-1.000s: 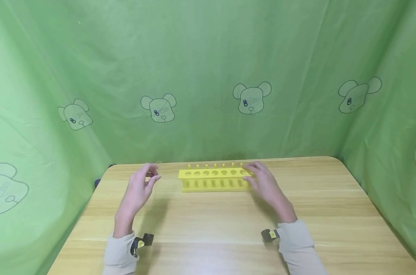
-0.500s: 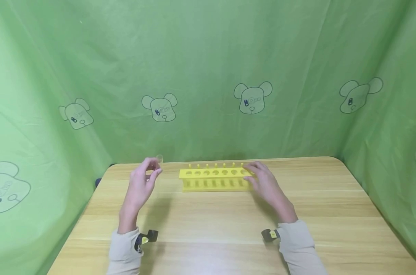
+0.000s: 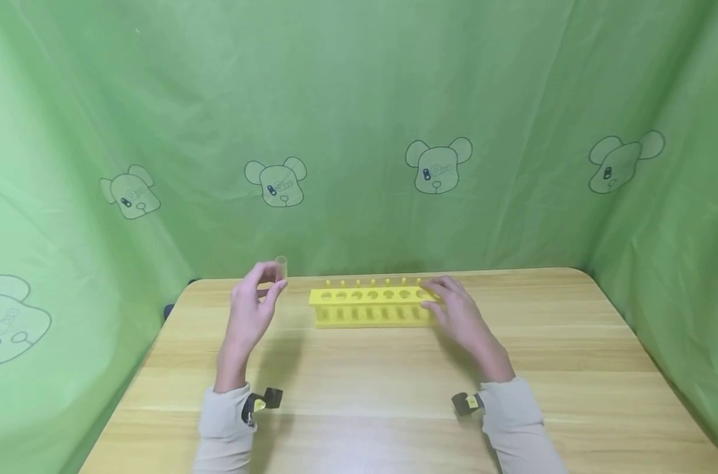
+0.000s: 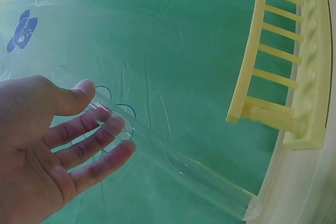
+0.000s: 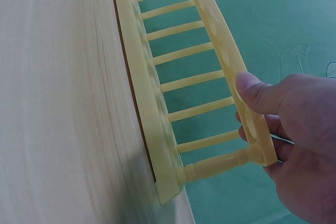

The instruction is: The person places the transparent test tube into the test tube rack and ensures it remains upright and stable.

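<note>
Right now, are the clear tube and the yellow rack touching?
Apart: the left wrist view shows green curtain between the clear tube and the yellow rack.

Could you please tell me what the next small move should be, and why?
Probably the left hand should carry the clear tube rightward, toward the yellow rack. The left thumb and fingers pinch the tube beside the rack, apart from it in the head view; the rack's visible holes hold no tube, and the right hand grips the rack's far end, which should help steady it.
</note>
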Action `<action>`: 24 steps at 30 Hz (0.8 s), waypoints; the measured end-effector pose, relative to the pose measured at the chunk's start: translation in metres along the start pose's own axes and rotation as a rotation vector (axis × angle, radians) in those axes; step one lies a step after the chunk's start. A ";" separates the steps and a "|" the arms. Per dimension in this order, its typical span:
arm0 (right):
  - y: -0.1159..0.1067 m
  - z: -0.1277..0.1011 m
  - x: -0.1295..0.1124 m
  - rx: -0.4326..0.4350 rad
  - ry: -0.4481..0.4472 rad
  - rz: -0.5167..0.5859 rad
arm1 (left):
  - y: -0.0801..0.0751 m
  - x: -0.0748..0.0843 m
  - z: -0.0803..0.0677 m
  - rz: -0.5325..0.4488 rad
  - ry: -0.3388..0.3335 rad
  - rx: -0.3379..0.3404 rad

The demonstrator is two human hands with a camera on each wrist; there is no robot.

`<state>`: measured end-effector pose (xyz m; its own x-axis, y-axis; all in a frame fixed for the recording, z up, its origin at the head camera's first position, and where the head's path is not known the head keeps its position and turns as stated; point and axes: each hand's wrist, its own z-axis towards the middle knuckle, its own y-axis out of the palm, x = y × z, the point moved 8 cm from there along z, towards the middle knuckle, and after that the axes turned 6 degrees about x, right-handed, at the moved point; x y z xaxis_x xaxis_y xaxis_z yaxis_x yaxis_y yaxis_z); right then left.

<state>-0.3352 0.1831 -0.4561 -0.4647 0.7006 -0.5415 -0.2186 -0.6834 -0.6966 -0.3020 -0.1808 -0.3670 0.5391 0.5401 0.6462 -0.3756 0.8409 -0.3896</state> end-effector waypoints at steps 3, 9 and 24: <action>-0.001 0.000 0.001 0.006 0.002 0.001 | 0.000 0.001 0.002 -0.018 -0.001 0.022; -0.001 0.000 0.000 0.010 -0.002 0.007 | -0.001 0.002 0.004 -0.054 0.012 0.083; 0.000 0.000 0.000 0.001 -0.007 -0.001 | -0.006 0.050 0.011 -0.154 0.046 0.171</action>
<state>-0.3353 0.1832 -0.4565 -0.4708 0.6995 -0.5377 -0.2198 -0.6832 -0.6964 -0.2812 -0.1590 -0.3246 0.6324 0.4096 0.6574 -0.4060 0.8981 -0.1690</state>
